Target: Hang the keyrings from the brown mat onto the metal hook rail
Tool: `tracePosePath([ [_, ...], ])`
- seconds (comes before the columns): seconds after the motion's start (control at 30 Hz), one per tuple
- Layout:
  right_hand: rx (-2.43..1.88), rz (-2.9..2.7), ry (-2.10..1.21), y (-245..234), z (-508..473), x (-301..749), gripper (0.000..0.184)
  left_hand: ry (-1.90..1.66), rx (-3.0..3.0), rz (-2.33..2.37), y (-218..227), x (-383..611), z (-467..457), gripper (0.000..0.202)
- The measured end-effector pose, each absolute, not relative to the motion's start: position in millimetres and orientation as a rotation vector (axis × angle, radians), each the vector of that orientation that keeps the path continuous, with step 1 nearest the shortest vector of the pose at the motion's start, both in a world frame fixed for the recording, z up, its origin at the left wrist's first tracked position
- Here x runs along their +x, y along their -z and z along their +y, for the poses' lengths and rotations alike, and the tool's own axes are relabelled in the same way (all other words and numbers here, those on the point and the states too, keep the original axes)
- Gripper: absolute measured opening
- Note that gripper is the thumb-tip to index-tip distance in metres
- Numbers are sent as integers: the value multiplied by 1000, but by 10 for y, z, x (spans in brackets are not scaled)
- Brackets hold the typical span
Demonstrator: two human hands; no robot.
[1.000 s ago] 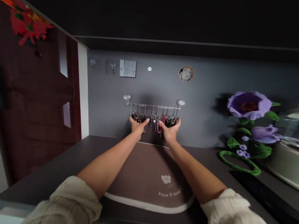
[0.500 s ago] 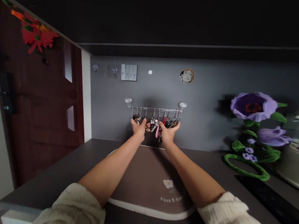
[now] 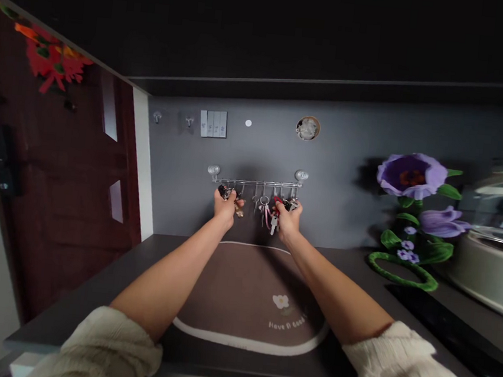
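A clear hook rail (image 3: 256,183) is fixed to the grey back wall by two round suction cups, with several bunches of keys hanging from its hooks. My left hand (image 3: 225,205) is closed around the keys (image 3: 228,193) at the left end, thumb and fingers gathered on them. At the right end my right hand (image 3: 290,218) grips another bunch with dark and red pieces. Between the hands, a key ring with a pink strap (image 3: 267,215) hangs free. The fingertips are partly hidden behind the keys.
Under the rail lies a brown mat (image 3: 241,294) with a pale border. To the right stand a purple plush flower (image 3: 412,177) and a glass-topped appliance (image 3: 495,247). A dark shelf (image 3: 266,36) hangs overhead. Two small hooks and a switch panel (image 3: 214,124) are on the wall.
My hands have moved slightly apart, uncovering more of the middle keys. The left hand has shifted left with its keys. The camera view has shifted a little.
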State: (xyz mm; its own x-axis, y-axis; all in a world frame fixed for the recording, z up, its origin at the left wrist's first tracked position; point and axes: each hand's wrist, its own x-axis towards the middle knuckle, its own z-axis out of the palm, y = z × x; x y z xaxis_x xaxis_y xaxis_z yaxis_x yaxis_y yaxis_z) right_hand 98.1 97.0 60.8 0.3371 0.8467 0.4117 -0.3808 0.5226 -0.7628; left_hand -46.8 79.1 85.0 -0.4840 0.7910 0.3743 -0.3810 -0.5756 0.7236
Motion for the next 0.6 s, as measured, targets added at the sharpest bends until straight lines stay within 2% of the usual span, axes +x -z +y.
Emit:
tracePosePath([
  [0.2,-743,-848,-781,-772,977,1023,37,-2039,1129,865,-1025,-483,793,26],
  [0.43,-1150,-792,-544,-934,877,1022,45,-1930,1324,962,-1310,-440,722,30],
  [0.6,-1202,-1023,-338,-1057,835,1118,43,-1823,1367,1004,-1320,-427,692,30],
])
